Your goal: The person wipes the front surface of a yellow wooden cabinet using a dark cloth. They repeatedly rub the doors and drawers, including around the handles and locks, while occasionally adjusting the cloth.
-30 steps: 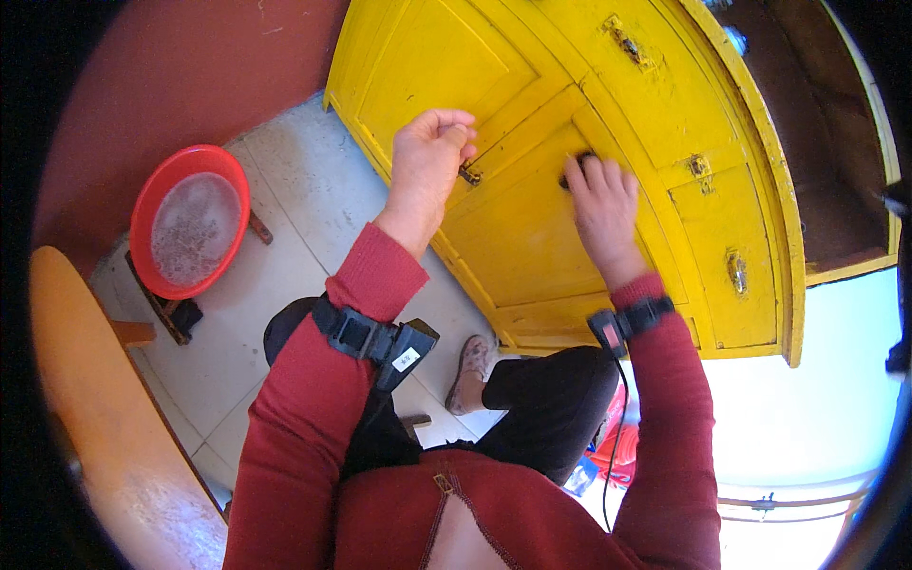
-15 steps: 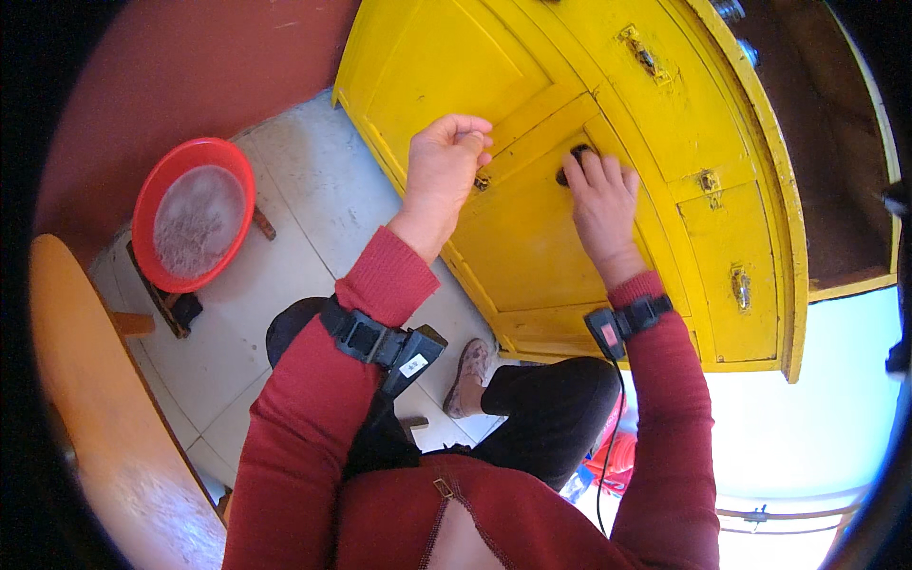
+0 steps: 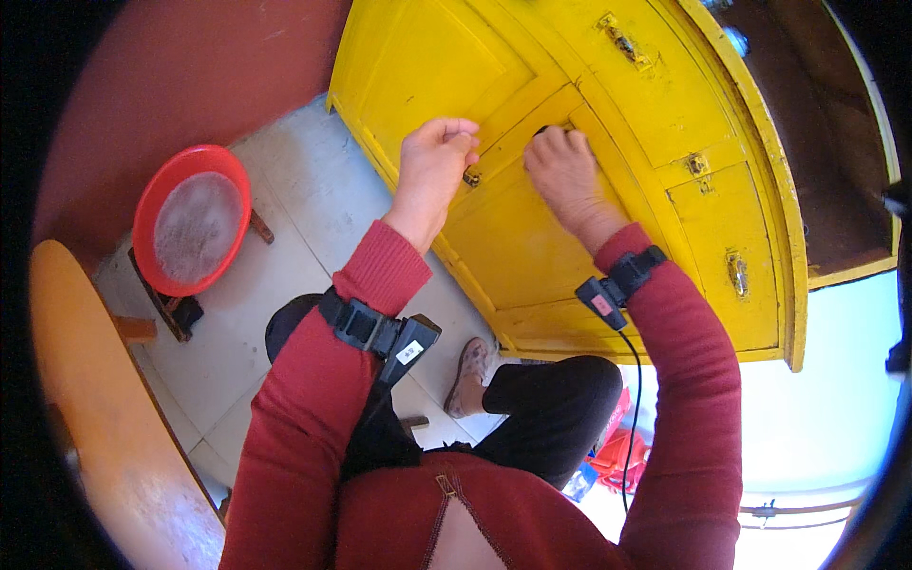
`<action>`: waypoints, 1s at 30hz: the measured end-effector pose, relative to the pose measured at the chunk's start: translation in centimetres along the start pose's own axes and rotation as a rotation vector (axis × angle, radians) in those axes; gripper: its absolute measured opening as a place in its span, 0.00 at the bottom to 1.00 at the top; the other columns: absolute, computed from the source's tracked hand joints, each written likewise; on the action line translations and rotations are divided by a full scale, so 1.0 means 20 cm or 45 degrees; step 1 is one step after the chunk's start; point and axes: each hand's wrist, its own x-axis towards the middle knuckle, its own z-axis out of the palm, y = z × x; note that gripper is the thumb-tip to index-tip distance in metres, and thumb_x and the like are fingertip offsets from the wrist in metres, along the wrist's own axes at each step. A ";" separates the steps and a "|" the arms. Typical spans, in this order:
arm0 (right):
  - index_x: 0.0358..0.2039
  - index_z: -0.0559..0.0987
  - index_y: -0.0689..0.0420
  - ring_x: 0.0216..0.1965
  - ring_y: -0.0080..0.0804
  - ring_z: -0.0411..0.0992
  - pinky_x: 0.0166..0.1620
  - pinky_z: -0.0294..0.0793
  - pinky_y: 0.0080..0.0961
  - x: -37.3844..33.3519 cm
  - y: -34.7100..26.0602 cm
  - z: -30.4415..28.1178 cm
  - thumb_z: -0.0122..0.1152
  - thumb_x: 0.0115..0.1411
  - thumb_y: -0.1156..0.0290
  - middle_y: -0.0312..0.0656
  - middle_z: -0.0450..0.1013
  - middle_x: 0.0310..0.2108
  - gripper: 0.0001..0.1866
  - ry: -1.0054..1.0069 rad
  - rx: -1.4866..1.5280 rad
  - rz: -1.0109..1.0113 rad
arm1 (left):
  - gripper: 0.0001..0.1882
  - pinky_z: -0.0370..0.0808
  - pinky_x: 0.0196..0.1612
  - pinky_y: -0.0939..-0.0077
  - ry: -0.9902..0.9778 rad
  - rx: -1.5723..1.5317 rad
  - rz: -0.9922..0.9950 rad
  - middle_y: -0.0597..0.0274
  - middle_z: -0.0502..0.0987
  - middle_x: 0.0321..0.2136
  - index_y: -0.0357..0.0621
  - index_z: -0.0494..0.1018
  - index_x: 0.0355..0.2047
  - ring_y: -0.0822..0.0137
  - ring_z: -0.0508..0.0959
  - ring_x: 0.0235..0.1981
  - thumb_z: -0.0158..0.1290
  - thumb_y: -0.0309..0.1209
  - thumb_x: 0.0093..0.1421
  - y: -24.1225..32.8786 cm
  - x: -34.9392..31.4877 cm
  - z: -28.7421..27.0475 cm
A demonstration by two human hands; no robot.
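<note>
A yellow wooden cabinet (image 3: 518,247) stands in front of me with its doors and drawers facing me. My right hand (image 3: 567,171) is closed over a small dark object (image 3: 543,130) and rests against a door panel near its upper frame. Most of that object is hidden under my fingers, so its kind is unclear. My left hand (image 3: 432,171) is closed, thumb against curled fingers, in front of the door joint beside a small metal latch (image 3: 471,178). Whatever it may hold does not show.
A red basin (image 3: 243,199) of foamy water sits on a low wooden stand at the left. An orange tabletop (image 3: 104,380) curves along the lower left. Metal handles (image 3: 624,43) stick out from the drawers. A dark open compartment (image 3: 826,142) lies at the far right.
My right hand has moved left and slightly up across the door panel with the dark object. My left hand has barely shifted, and the whole view has tilted a little.
</note>
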 end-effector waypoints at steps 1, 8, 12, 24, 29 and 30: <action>0.35 0.80 0.51 0.46 0.36 0.66 0.49 0.62 0.35 -0.01 0.03 -0.02 0.57 0.55 0.66 0.36 0.71 0.37 0.09 0.123 -0.003 0.023 | 0.08 0.76 0.38 0.80 0.012 0.012 0.000 0.62 0.81 0.36 0.39 0.79 0.45 0.73 0.79 0.33 0.52 0.24 0.68 0.00 0.00 -0.01; 0.41 0.79 0.53 0.48 0.35 0.66 0.50 0.63 0.34 -0.38 0.11 -0.08 0.55 0.57 0.65 0.38 0.71 0.42 0.13 0.069 0.020 -0.016 | 0.08 0.77 0.38 0.80 0.038 0.020 -0.006 0.63 0.82 0.37 0.41 0.79 0.45 0.74 0.80 0.33 0.53 0.25 0.68 0.04 0.02 -0.04; 0.43 0.79 0.53 0.50 0.35 0.67 0.51 0.63 0.34 -0.74 0.10 -0.16 0.55 0.57 0.65 0.38 0.71 0.44 0.14 -0.067 0.049 -0.050 | 0.08 0.77 0.40 0.81 0.042 0.035 -0.036 0.64 0.82 0.38 0.43 0.79 0.45 0.75 0.80 0.34 0.53 0.25 0.69 0.05 0.02 -0.05; 0.55 0.77 0.52 0.53 0.36 0.67 0.54 0.64 0.33 -1.08 0.03 -0.25 0.56 0.61 0.63 0.38 0.71 0.52 0.21 -0.168 0.167 0.087 | 0.09 0.77 0.40 0.82 0.025 0.066 -0.065 0.65 0.82 0.37 0.44 0.79 0.47 0.75 0.80 0.35 0.53 0.27 0.69 0.03 0.05 -0.09; 0.55 0.76 0.51 0.51 0.34 0.67 0.52 0.65 0.33 -1.06 0.00 -0.22 0.57 0.60 0.64 0.36 0.71 0.52 0.22 -0.114 0.212 0.199 | 0.08 0.76 0.37 0.82 0.030 0.088 -0.066 0.63 0.82 0.37 0.41 0.79 0.45 0.74 0.80 0.33 0.53 0.24 0.68 0.00 0.06 -0.08; 0.55 0.76 0.50 0.51 0.34 0.67 0.52 0.65 0.33 -1.10 -0.02 -0.23 0.56 0.59 0.64 0.36 0.71 0.52 0.22 -0.132 0.167 0.214 | 0.08 0.75 0.37 0.82 0.030 0.061 -0.061 0.62 0.82 0.36 0.39 0.79 0.45 0.74 0.80 0.32 0.52 0.23 0.68 0.00 0.06 -0.08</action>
